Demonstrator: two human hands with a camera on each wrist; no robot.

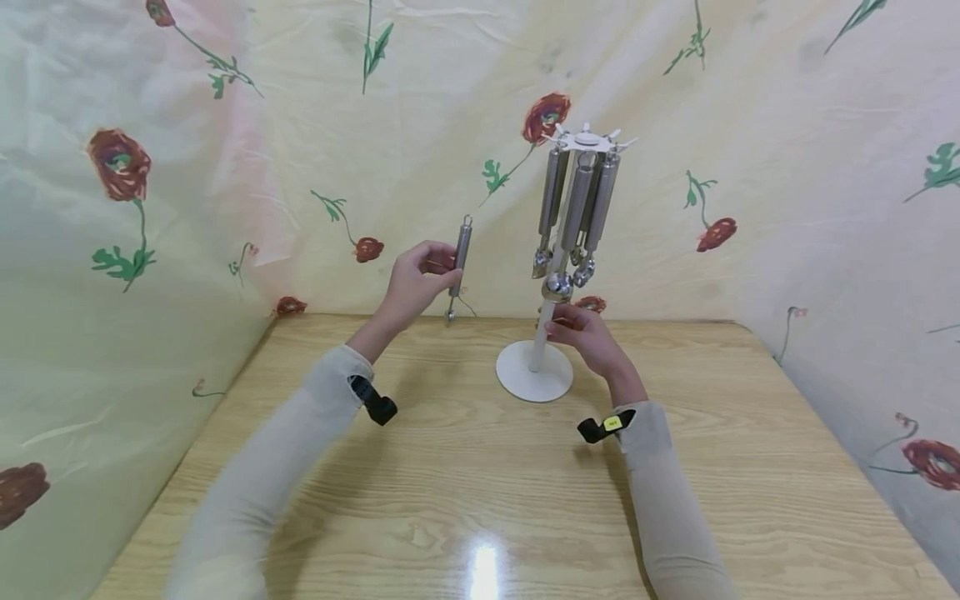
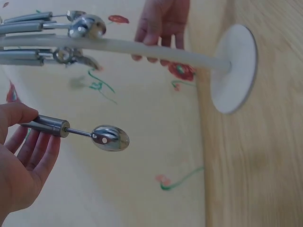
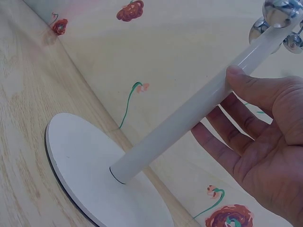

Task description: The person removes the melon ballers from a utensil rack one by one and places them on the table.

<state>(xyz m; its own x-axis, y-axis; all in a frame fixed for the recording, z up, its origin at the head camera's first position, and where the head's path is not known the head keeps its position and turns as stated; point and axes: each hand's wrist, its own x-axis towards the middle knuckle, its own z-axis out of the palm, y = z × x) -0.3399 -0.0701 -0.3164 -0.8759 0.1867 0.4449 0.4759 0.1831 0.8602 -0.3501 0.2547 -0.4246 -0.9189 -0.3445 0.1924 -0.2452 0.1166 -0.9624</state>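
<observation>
My left hand (image 1: 422, 277) grips the steel handle of a melon baller (image 1: 461, 258) in the air left of the stand. In the left wrist view its small shiny scoop (image 2: 111, 138) has a hole in it and points away from the fingers. My right hand (image 1: 592, 337) holds the white pole of a utensil stand (image 1: 534, 385) low down, thumb on one side and fingers on the other in the right wrist view. Several steel-handled utensils (image 1: 577, 200) hang from the hooked top (image 1: 587, 140); some of them hide behind others.
The stand's round base rests on a wood-grain table (image 1: 465, 467). A flowered cloth (image 1: 420, 125) hangs close behind the table and along both sides. Dark camera straps sit on both wrists.
</observation>
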